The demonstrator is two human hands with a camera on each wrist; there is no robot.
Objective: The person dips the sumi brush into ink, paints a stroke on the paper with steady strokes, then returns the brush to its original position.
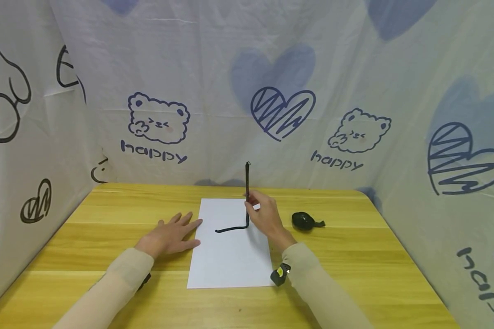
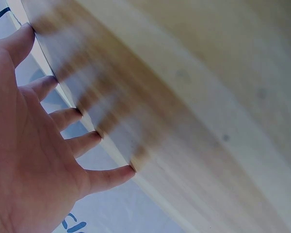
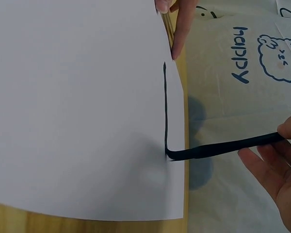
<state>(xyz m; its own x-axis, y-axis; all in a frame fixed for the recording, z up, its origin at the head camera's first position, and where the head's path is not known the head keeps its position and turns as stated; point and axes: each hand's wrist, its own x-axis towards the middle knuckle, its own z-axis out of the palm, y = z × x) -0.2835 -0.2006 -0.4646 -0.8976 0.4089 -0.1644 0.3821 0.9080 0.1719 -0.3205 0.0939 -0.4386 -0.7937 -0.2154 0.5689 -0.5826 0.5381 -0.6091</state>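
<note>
My right hand (image 1: 266,215) pinches a black writing brush (image 1: 247,179) between thumb and fingers, upright over the white paper (image 1: 226,262). In the right wrist view the bristle tip (image 3: 173,155) bends against the sheet at the right end of a black ink stroke (image 3: 166,107). That stroke runs sideways across the paper's upper half. My left hand (image 1: 169,237) lies with spread fingers on the table, its fingertips reaching the paper's left edge. From the left wrist, its palm and fingers (image 2: 111,178) show, fingertips touching the wooden surface.
A small, shiny black dish (image 1: 303,221) with a short handle stands on the wooden table (image 1: 346,274), right of the paper. Behind the table hangs a white curtain (image 1: 214,132) printed with hearts and bears; curtains also flank both sides.
</note>
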